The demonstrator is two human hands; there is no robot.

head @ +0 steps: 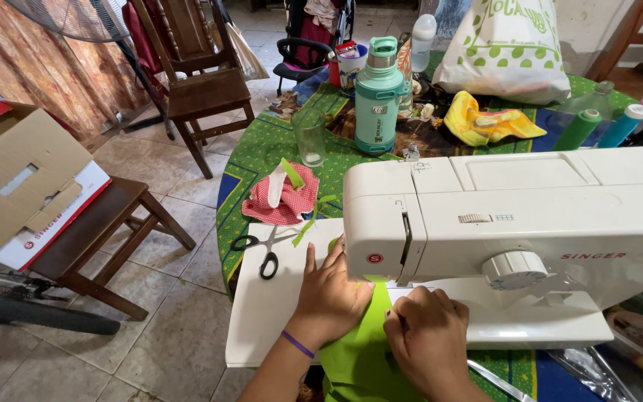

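Green fabric (362, 350) ran lengthwise from the body toward the sewing machine (500, 231), far end under its head. Pressed flat beneath left hand (330, 294), fingers spread; pinned by right hand (427, 339), fingers curled

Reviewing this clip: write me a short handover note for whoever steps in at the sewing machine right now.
Left hand: flat on the green fabric, pressing it to the machine bed beside the needle area.
Right hand: resting on the same fabric, fingers curled; whether it pinches the cloth cannot be told.
White sewing machine: fabric lies under its head; the needle itself is hidden.
Black-handled scissors lie on the white extension table, left of the hands; a red patterned cloth piece sits behind them.
Done: fabric placed at the needle. Left: any stitched seam is not visible.
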